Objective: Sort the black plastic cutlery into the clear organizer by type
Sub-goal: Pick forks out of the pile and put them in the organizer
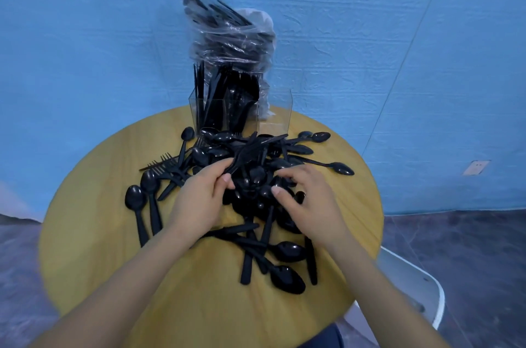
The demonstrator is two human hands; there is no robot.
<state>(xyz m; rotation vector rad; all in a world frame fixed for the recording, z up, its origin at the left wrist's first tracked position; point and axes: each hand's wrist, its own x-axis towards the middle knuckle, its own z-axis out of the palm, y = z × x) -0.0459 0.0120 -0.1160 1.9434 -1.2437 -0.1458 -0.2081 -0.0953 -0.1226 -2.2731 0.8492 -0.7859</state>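
A heap of black plastic cutlery (256, 154), mostly spoons with some forks, lies spread over the round wooden table (94, 233). My left hand (199, 199) pinches a black piece, apparently a fork (250, 149), lifted slightly above the heap. My right hand (304, 202) reaches into the heap with curled fingers; what it holds is hidden. The clear organizer (225, 111) stands at the table's far edge. Its left and middle compartments hold upright knives and other black pieces. The right compartment (274, 117) looks empty.
A clear plastic bag of more black cutlery (230, 34) leans against the blue wall behind the organizer. Forks (162, 165) and spoons (136, 202) lie at the table's left. A white chair (412, 285) stands at the lower right, beside the table.
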